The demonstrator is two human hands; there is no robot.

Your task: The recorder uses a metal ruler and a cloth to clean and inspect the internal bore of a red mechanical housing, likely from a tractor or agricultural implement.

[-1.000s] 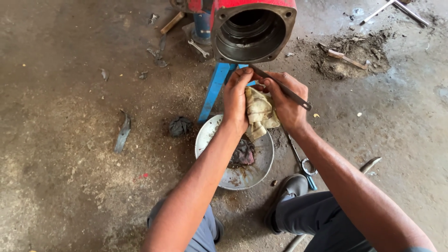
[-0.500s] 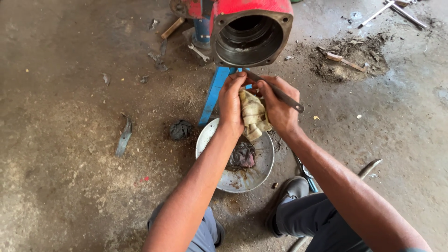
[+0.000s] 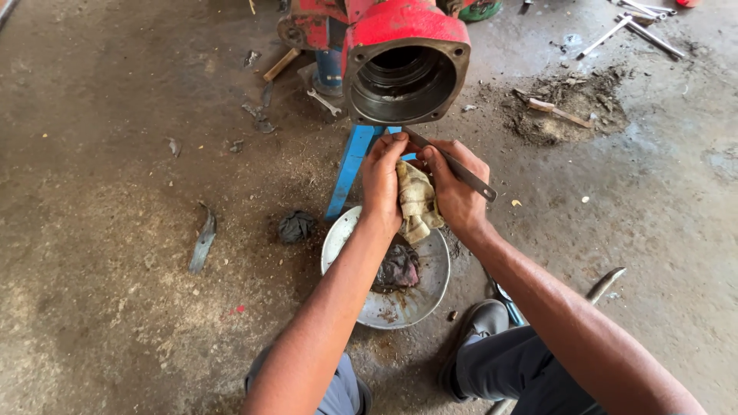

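Note:
My left hand (image 3: 382,184) and my right hand (image 3: 455,188) are together just below the open mouth of a red round machine housing (image 3: 406,65). Between them hangs a dirty beige rag (image 3: 417,201), gripped by both hands. My right hand also holds a thin flat metal blade (image 3: 461,170) that slants from the housing's lower rim down to the right. Under my hands stands a round metal bowl (image 3: 419,296) with a dark greasy rag (image 3: 399,267) in it.
A blue stand leg (image 3: 348,169) slopes down under the housing. A dark rag ball (image 3: 295,227) and a metal strip (image 3: 203,242) lie on the oily floor to the left. A dirt pile (image 3: 565,104), wrenches (image 3: 630,27) and my shoe (image 3: 475,327) are also here.
The view has shifted slightly and my hands with the rag and blade have stayed close under the housing's rim, rising a little toward it.

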